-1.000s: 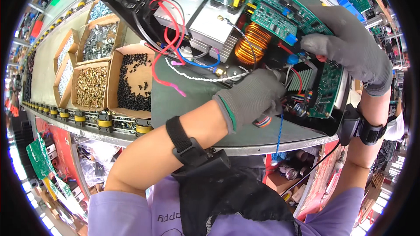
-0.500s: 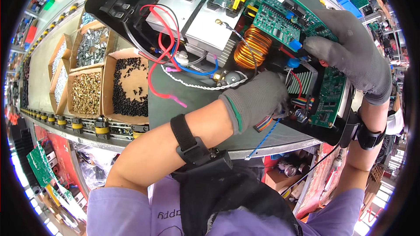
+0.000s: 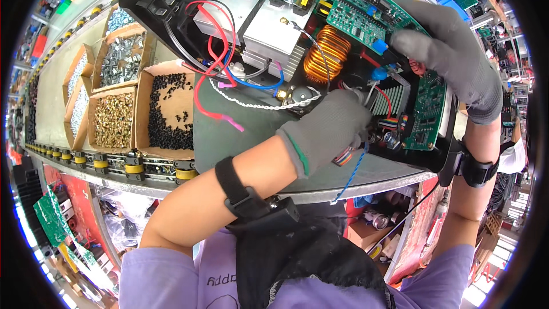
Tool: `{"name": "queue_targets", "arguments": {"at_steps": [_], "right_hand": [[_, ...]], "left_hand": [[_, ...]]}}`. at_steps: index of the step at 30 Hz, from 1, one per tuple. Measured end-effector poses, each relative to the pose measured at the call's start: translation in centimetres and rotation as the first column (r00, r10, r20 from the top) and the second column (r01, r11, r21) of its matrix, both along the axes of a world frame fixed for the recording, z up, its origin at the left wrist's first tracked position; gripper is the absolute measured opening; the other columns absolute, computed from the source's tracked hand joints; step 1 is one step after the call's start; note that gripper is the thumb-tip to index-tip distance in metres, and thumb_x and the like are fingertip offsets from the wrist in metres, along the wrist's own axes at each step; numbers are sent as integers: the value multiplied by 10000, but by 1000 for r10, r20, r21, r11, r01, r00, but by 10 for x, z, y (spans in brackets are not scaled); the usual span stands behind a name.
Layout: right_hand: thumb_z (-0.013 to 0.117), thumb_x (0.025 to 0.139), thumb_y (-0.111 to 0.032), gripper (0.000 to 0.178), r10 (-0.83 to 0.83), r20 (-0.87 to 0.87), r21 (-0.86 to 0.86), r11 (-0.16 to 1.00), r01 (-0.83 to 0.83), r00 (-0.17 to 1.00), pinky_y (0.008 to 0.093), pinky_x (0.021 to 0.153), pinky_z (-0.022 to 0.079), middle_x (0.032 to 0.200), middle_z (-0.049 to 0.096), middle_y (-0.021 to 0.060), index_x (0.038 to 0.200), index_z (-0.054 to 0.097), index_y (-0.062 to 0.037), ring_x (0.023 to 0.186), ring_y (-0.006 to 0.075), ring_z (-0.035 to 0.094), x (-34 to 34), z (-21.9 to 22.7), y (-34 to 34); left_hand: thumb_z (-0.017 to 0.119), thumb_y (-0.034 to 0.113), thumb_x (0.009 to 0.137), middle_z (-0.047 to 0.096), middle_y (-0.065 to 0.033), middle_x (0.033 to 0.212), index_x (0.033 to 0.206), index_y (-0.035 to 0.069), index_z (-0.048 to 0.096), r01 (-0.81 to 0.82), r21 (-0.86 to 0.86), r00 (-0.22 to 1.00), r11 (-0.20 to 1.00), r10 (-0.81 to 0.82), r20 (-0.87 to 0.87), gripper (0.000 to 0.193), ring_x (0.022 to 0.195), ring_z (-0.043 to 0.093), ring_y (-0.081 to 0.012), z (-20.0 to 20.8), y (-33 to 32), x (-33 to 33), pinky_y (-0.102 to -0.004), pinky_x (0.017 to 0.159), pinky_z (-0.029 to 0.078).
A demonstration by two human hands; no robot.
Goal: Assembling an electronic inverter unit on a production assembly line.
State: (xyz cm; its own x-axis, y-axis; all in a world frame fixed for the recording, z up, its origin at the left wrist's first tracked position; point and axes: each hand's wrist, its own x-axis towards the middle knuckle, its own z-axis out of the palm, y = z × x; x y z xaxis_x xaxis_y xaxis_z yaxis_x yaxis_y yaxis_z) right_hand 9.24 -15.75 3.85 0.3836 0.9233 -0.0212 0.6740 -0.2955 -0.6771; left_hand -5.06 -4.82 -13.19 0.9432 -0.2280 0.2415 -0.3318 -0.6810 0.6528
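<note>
An open black-cased electronic unit (image 3: 135,3) lies at the far side of a green-grey tabletop (image 3: 246,151), reaching nearest the person at its right end. In its middle sits a ring-shaped coil of copper wire (image 3: 327,54), with silver metal heat-sink blocks (image 3: 274,33) to its left and an upper green circuit board (image 3: 357,26) to its right.

The left hand (image 3: 334,126), in a grey knit glove, is half curled at the near edge of the unit; its fingertips are hidden, so I cannot tell what it grips. A multicoloured ribbon cable (image 3: 344,155) and a blue twisted wire (image 3: 350,176) emerge beside it, the wire reaching the table's near edge.

The right hand (image 3: 454,54), gloved alike, bends over the unit's right side, thumb stretched out near the upper board; its other fingertips are out of sight, and whether it grips anything is unclear.

Loose red wire (image 3: 207,110) trails leftward onto the tabletop. Farther left, cardboard trays (image 3: 184,98) hold small black fasteners (image 3: 171,138) and brass-coloured hardware (image 3: 111,120).
</note>
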Motion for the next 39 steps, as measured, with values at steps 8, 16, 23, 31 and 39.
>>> {"name": "queue_targets", "arguments": {"at_steps": [8, 16, 23, 31, 39], "right_hand": [[493, 1072, -255, 459, -360, -21, 743, 618, 255, 933, 336, 990, 508, 1188, 677, 159, 1375, 580, 79, 1095, 215, 655, 6, -13, -43], [552, 1067, -237, 384, -733, -391, 446, 379, 811, 557, 337, 944, 532, 1127, 686, 94, 1313, 640, 45, 1016, 175, 665, -70, -137, -127], [874, 811, -355, 605, -500, 50, 313, 830, 462, 865, 370, 808, 537, 1065, 658, 126, 1220, 623, 13, 933, 254, 665, -137, -178, -136], [814, 840, -455, 389, -447, 410, 137, 892, 431, 795, 443, 738, 523, 1051, 719, 150, 1037, 799, -120, 886, 368, 668, -129, -178, -102], [497, 1080, -484, 595, -558, -46, 473, 718, 510, 828, 330, 786, 513, 988, 694, 133, 1280, 581, 70, 882, 174, 638, -91, -155, -95]], "left_hand": [[548, 194, 1024, 607, 22, 895, 1460, 47, 530, -561, -669, 703, 488, -145, -696, 461, 719, 570, -34, 60, 19, -63, -196, 488, 419], [546, 172, 1051, 702, -125, 1139, 1452, -51, 523, -364, -670, 858, 647, 513, 29, 459, 790, 594, -97, 94, 65, -122, -255, 685, 481], [433, 205, 1110, 539, -180, 1430, 1453, -49, 506, -593, -511, 450, 622, 783, 430, 433, 1245, 602, -239, 62, 154, -130, -397, 1083, 502], [593, 61, 993, 680, -122, 1279, 1376, 29, 569, -493, -211, 822, 844, 532, 204, 386, 1102, 691, -231, -25, 201, -101, -348, 886, 583], [440, 15, 995, 716, -140, 1055, 1462, 14, 506, -739, -311, 672, 597, 685, -281, 472, 826, 686, -215, 26, 153, -135, -323, 692, 547]]}}
